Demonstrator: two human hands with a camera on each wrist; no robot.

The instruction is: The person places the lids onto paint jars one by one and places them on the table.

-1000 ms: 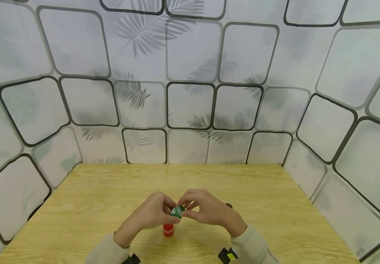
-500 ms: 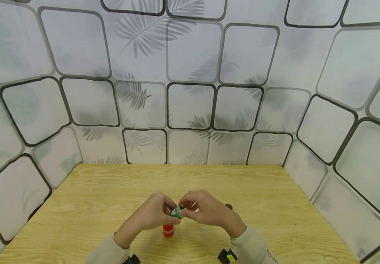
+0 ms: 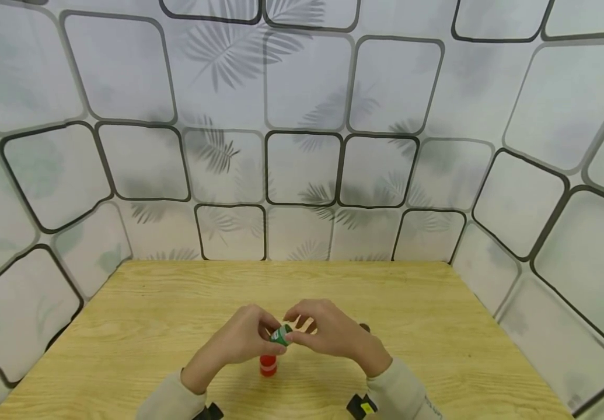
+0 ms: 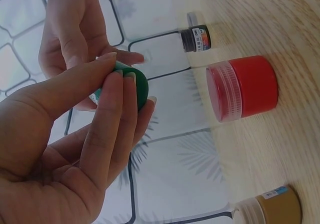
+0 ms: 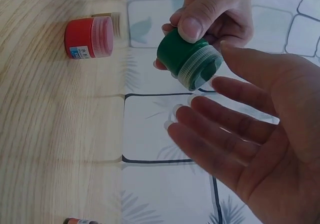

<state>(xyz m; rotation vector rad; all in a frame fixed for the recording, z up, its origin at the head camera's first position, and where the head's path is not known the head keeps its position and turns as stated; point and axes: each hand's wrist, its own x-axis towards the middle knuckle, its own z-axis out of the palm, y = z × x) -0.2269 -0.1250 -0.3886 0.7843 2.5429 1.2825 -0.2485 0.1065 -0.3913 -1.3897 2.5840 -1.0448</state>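
My left hand (image 3: 244, 338) grips a small green paint jar (image 5: 182, 54) between thumb and fingers, tilted in the air. The jar's clear ribbed screw lid (image 5: 200, 66) points toward my right hand (image 3: 328, 332). The right fingers are spread loosely around the lid, with the thumb tip right at its edge in the right wrist view. A red paint jar (image 4: 255, 88) with a clear lid stands on the table below the hands. In the left wrist view the left fingers cover much of the green jar (image 4: 142, 89).
On the wooden table (image 3: 175, 297) are a black jar (image 4: 200, 38) with a printed label and an ochre paint jar (image 4: 282, 209). A small grey round piece (image 4: 192, 18) shows behind the black jar. Patterned curtains (image 3: 302, 163) surround the table's back and sides.
My right fingers pinched around the lid half a second ago and have now spread apart, lifting slightly. The left hand and green jar stay almost in place.
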